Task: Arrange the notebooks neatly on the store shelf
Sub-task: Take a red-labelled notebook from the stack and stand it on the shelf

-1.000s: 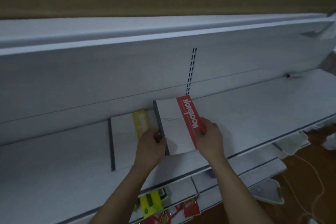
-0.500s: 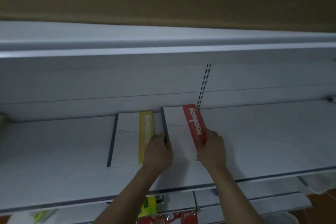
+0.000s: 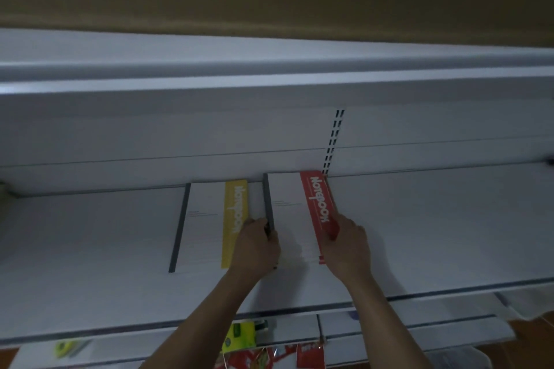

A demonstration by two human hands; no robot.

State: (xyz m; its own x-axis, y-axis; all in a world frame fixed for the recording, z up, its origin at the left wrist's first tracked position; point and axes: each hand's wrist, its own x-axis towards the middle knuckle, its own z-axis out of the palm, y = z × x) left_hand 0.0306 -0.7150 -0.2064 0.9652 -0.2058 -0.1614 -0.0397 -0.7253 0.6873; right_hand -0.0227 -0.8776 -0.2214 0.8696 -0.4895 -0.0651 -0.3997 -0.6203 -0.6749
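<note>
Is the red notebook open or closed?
Closed. The red notebook lies flat on the shelf, its front cover facing up. The left hand and right hand grip its sides.

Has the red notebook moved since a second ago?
Yes. The red notebook turned from crooked to straight, now parallel with the yellow notebook, its far edge at the back wall.

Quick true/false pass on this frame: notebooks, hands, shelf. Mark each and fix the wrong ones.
1. A yellow notebook and a red notebook lie on the shelf. True.
2. Both hands hold the yellow notebook. False: the left hand and right hand hold the red notebook.
3. The red notebook is right of the yellow notebook. True.
4. The right hand grips the red notebook's dark spine. False: the left hand does; the right hand holds the red-striped edge.
</note>
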